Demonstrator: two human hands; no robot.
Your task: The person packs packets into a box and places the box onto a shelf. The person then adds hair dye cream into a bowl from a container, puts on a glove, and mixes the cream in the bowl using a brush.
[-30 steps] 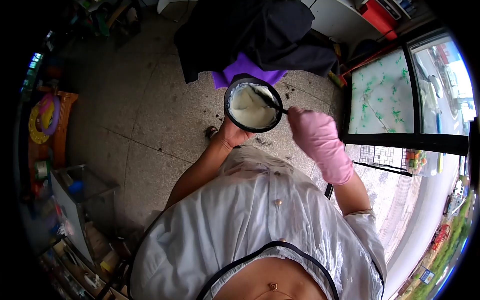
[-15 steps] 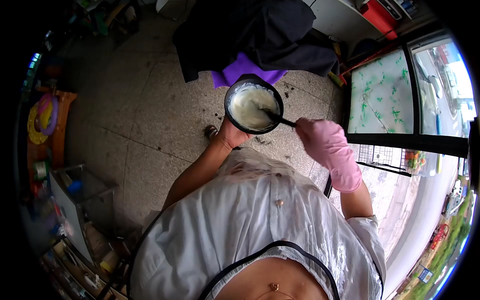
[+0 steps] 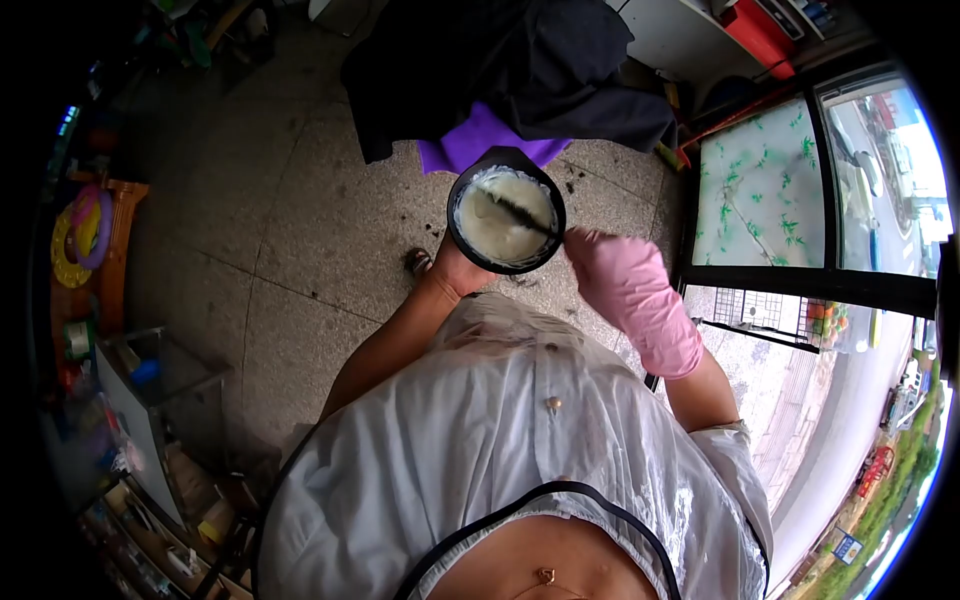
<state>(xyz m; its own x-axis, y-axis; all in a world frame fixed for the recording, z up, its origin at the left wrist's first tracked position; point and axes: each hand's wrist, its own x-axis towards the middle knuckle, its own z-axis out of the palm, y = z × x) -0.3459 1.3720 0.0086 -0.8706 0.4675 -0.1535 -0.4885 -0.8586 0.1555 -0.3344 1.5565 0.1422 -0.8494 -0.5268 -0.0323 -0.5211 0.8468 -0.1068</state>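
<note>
A black bowl (image 3: 455, 208) holds a creamy white mixture (image 3: 500, 228). My bare left hand (image 3: 460, 266) grips it from below and the left side, with part of the fingers hidden under the bowl. In a pink glove, my right hand (image 3: 605, 268) is closed on the handle of a black brush (image 3: 522, 213). The brush head lies across the mixture, its tip towards the upper left of the bowl. The glove is close to the bowl's right rim.
Black cloth (image 3: 480, 60) and purple cloth (image 3: 465, 140) lie beyond the bowl. Speckled floor (image 3: 300, 210) spreads below. A glass door (image 3: 760, 190) with leaf patterns stands at the right, a wooden stand (image 3: 122, 240) at the left, and a glass-sided cabinet (image 3: 150, 420) at the lower left.
My right hand has moved left, closer to the bowl. The brush has swung further across the mixture to the upper left. My left hand still holds the bowl in nearly the same place.
</note>
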